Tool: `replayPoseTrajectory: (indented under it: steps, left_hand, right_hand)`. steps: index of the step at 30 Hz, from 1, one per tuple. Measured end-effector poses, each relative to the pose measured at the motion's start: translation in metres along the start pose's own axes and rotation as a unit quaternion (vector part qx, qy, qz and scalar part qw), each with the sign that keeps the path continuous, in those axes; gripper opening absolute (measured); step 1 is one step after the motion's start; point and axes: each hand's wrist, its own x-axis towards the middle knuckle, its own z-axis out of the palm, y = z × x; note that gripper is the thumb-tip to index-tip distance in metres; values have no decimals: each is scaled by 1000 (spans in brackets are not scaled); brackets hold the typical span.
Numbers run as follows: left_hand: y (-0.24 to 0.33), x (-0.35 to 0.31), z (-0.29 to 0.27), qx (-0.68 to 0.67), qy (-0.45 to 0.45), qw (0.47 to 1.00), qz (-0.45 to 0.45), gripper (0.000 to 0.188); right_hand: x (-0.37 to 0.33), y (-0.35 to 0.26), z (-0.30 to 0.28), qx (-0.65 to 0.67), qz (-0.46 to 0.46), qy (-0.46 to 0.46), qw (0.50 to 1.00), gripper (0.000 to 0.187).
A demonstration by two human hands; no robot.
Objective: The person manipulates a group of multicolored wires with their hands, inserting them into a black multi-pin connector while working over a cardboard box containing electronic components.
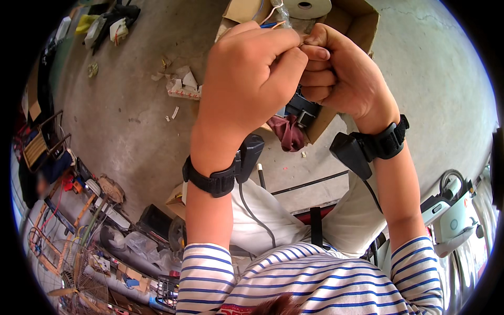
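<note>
My left hand (252, 73) and my right hand (349, 73) meet above an open cardboard box (370, 29). Both are closed, thumbs and forefingers pinched together at the fingertips. Anything between them is too small or too hidden to make out. Behind my left hand, a white wire (274, 9) and a blue strip (270, 24) show at the box's far left. A pale roll (310, 9) with a dark core lies at the back of the box. Below my fingers, a maroon cloth (287, 134) hangs over the near edge, beside dark items (304, 109).
Torn cardboard scraps (184, 84) lie on the concrete floor left of the box. A wire-cage fan (76, 283), a wooden-seated chair (39, 147) and piled clutter crowd the left. A white wheeled machine (457, 220) stands at the right. Black cables run from both wrist straps.
</note>
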Motion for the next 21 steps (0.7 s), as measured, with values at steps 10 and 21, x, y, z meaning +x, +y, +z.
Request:
replayPoseTrajectory:
  steps: [10, 21]
  left_hand:
    - [0, -3, 9, -95, 91, 991, -33, 14]
    - [2, 0, -14, -400, -24, 870, -289, 24]
  right_hand:
    - [-7, 5, 0, -305, -229, 152, 912, 30]
    - [-7, 20, 12, -680, -489, 133, 529, 9]
